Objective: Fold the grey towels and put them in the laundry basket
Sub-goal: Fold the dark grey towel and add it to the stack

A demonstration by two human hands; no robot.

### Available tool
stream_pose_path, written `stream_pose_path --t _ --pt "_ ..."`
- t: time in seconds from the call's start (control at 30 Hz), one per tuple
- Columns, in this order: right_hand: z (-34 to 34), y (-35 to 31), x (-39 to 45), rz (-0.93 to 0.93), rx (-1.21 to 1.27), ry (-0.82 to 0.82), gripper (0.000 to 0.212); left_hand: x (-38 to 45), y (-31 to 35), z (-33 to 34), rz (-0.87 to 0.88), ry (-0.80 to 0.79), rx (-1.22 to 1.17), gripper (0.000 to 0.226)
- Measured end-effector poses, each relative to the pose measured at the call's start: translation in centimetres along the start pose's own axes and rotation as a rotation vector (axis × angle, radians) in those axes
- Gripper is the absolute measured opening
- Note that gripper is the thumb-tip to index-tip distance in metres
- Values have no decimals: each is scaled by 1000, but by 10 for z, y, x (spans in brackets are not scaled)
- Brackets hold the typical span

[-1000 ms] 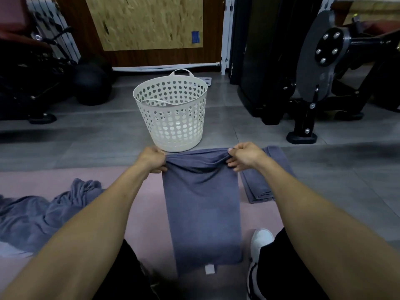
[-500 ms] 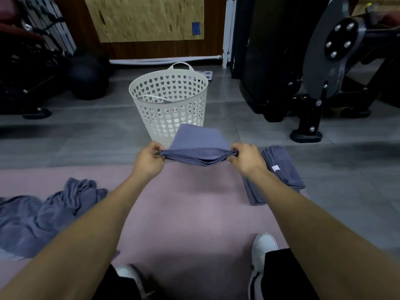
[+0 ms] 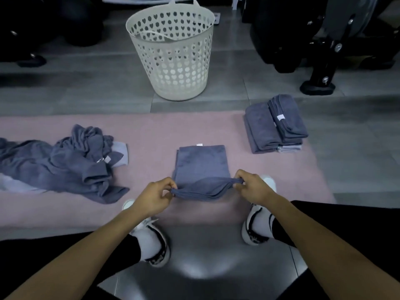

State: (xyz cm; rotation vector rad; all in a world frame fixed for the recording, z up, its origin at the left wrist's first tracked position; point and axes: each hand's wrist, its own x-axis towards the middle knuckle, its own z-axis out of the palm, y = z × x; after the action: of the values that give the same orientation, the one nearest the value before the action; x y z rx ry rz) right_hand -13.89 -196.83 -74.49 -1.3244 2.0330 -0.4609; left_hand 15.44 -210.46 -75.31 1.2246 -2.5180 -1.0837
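One pink mat (image 3: 151,131) is lying across the grey floor (image 3: 86,87), bearing every towel in view. One white laundry basket (image 3: 173,61), pierced with heart-shaped holes, is standing upright on the floor just beyond the mat's far edge; what is lying inside it cannot be told. One dark exercise machine (image 3: 324,40) is standing at the far right. One heap of unfolded grey towels (image 3: 60,165) is sprawling over the mat's left side; the number of towels in it cannot be told. One stack of folded grey towels (image 3: 275,124) is sitting at the mat's right end, well apart from the basket; a narrower folded piece is lying on top, and the count of layers is unclear. One grey towel (image 3: 201,163) is resting on the mat's centre, its near edge being lifted. Two hands are working it: the left hand (image 3: 153,198) is pinching the near left corner between thumb and curled fingers, and the right hand (image 3: 253,187) is pinching the near right corner likewise. Two white shoes (image 3: 257,224) are planted at the mat's near edge.
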Motion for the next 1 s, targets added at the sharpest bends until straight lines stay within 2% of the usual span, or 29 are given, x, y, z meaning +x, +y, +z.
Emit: stream_pose_path --t 0.13,0.2,0.3,0.5,0.67,0.8,1.0 --pt "8 2 -16 14 -26 -162 23 -23 3 3 -79 -49 -64 34" --pt "11 3 -20 37 -46 -181 24 -23 3 5 -158 -93 -141 27" --pt "12 1 -20 55 -9 -163 18 -14 4 5 -226 -127 -239 22" --pt "14 1 7 98 85 -15 12 20 5 7 -359 -4 -438 18" --pt "23 8 55 188 90 59 9 63 -20 20 -508 93 -466 24" --pt "39 17 102 283 103 90 12 109 -43 43 -563 137 -457 25" --pt "62 47 171 303 147 116 12 171 -74 78 -622 163 -431 24"
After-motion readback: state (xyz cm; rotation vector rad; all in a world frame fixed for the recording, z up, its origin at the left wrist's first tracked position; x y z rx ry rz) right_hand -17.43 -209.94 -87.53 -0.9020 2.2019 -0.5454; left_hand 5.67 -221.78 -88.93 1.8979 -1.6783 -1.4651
